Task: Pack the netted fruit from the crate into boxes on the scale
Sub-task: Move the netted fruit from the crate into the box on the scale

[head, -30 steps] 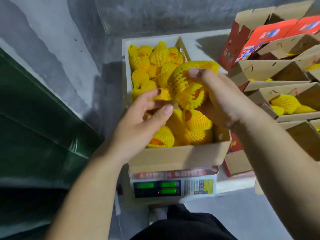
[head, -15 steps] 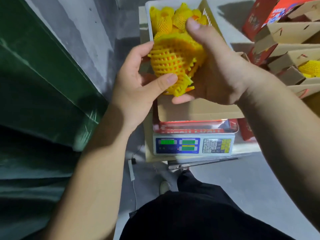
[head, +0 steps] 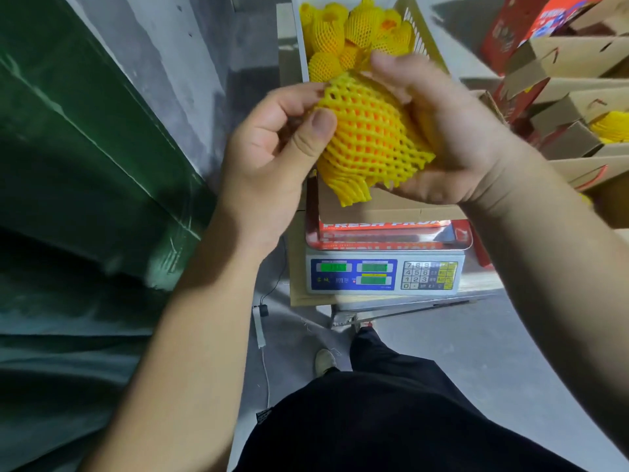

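Both hands hold one orange fruit in a yellow foam net (head: 369,137) above the near edge of the cardboard box (head: 384,209) that sits on the scale (head: 384,275). My left hand (head: 272,148) pinches the net's left side with thumb and fingers. My right hand (head: 449,131) cups the fruit from the right and below. Behind them the white crate (head: 301,39) is full of several netted fruit (head: 360,28). The inside of the box is hidden by my hands.
A green wall panel (head: 85,148) stands on the left. Open red-and-brown boxes (head: 571,80), some holding netted fruit, are stacked at the right. A cable (head: 260,321) hangs beside the scale. My legs and shoes (head: 325,361) stand on the grey floor below.
The fruit was lifted out of the box toward me. My left hand took hold of the net and the fruit has turned in my hands. The camera tilted down.
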{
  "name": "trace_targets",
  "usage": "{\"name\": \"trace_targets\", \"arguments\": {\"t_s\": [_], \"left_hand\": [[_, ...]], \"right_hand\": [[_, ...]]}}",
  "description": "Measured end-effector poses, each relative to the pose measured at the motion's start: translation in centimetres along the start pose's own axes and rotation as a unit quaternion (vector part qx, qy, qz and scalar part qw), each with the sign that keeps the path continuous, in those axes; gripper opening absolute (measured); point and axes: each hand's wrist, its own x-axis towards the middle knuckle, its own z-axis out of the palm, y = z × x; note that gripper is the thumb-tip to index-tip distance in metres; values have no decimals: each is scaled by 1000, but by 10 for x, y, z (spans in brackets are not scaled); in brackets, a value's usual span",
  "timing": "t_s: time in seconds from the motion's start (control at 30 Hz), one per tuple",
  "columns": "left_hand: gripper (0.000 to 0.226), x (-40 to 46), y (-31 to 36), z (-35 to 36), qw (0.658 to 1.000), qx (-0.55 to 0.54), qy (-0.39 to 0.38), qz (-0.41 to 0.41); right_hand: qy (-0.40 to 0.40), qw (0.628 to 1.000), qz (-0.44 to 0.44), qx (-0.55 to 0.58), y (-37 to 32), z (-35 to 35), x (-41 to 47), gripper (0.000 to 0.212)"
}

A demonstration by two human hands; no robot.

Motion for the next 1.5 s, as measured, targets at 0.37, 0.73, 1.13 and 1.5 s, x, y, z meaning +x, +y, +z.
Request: {"name": "trace_targets", "arguments": {"t_s": [0.37, 0.73, 1.13, 1.5], "left_hand": [[49, -1, -10, 17, 995, 74, 19, -70], [65, 3, -37, 32, 971, 39, 12, -234], [87, 68, -43, 51, 967, 89, 62, -229], [78, 110, -55, 111, 924, 243, -138, -262]], "right_hand": [[143, 986, -83, -10, 10, 5, 6, 50], [243, 947, -103, -185, 26, -12, 12, 41], [222, 449, 172, -848, -14, -169, 13, 53], [422, 840, -94, -328, -74, -203, -23, 52]]}}
